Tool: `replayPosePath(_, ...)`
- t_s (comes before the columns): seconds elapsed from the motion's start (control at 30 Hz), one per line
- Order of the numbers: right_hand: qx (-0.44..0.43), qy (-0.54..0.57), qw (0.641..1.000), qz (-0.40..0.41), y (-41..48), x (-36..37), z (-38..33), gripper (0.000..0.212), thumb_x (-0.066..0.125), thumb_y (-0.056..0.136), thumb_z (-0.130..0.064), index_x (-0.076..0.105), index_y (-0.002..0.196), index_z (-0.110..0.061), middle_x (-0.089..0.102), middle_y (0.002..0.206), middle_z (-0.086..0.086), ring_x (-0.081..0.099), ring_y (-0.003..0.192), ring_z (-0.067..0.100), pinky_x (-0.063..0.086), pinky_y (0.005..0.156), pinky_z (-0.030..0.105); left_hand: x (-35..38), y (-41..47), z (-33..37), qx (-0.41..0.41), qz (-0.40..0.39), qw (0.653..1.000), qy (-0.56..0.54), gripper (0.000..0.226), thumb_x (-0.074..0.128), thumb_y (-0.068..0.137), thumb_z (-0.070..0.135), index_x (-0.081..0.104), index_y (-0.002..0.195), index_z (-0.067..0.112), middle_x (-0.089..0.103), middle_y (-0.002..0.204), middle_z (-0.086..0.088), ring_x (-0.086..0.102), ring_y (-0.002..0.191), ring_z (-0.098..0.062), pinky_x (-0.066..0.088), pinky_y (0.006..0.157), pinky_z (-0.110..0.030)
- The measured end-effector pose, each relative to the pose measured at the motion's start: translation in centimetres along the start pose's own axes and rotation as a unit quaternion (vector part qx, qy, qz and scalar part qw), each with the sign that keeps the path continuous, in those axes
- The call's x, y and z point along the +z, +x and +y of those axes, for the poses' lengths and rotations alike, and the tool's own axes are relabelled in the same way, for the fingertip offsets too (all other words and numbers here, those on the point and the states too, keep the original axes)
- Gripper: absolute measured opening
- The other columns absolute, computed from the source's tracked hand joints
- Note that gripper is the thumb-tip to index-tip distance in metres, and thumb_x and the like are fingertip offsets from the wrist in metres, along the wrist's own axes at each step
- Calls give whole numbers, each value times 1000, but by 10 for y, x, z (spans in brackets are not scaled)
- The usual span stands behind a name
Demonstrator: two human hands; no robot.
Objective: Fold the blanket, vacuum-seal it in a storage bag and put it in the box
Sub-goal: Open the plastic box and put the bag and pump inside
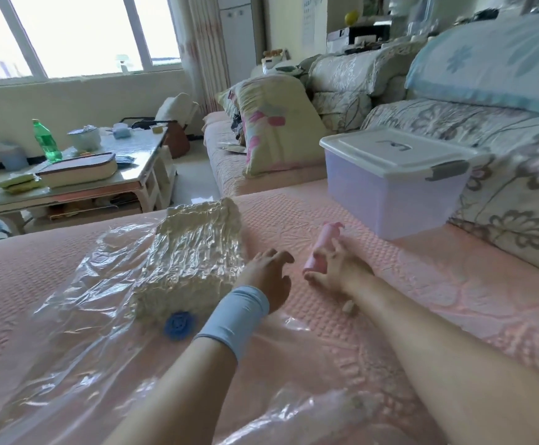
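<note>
Blanket [191, 252] compressed in vacuum bag [78, 300], left of storage box [390, 194], lid shut. L hand [269, 277] beside pack, fingers apart, prob. to lift. R hand [342, 268] on pink pump [321, 252]; grip can't tell.

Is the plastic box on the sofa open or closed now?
Closed: the white lid lies flat on the box. I cannot tell if it is latched.

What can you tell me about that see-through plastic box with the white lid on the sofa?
The translucent, faintly lilac rectangular plastic storage box stands upright on the pink quilted sofa cover, close beside the floral cushion. Its white lid is on, with a grey latch at the end nearest the cushion. It looks empty. The left hand and the right hand, gripping a pink pump, are both clear of it.
</note>
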State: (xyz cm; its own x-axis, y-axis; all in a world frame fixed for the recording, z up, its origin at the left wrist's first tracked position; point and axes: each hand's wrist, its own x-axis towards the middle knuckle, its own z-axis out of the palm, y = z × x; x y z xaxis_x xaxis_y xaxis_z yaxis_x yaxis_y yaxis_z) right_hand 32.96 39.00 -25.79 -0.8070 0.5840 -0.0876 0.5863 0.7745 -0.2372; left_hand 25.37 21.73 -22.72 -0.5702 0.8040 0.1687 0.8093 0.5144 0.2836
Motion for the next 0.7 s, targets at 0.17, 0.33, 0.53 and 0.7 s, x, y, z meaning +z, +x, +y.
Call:
replayPosePath(0.17,-20,71,997,33,-10,-6,27,58,67,87,-48,43,137,-33,22,155,14,47,132,35,45,105,43,36,24,46,-99,-119,987,-41,59,55,91,22,33,146,20,46,144,-7,48,128,-27,38,104,-34)
replayPosePath(0.33,15,82,996,9,-17,-15,50,50,46,95,-43,46,142,-27,27,156,17,47,133,36,40,109,42,46,35,74,-116,-194,953,-202,58,59,91,7,37,145,10,49,143,-11,50,127,-23,40,106,-32)
replayPosePath(0.53,127,137,981,58,-31,-21,89,85,61,92,-50,15,157,-20,31,152,20,50,130,36,44,104,42,64,26,95,-129,-164,971,-117,48,78,75,39,59,118,28,63,109,5,61,95,-16,49,81,-26)
replayPosePath(0.7,28,174,984,0,-41,-21,84,47,59,91,-36,55,138,-32,32,148,15,50,128,33,39,111,35,72,29,108,-118,-167,979,-20,24,68,81,27,67,105,31,67,110,2,64,93,-19,53,83,-28)
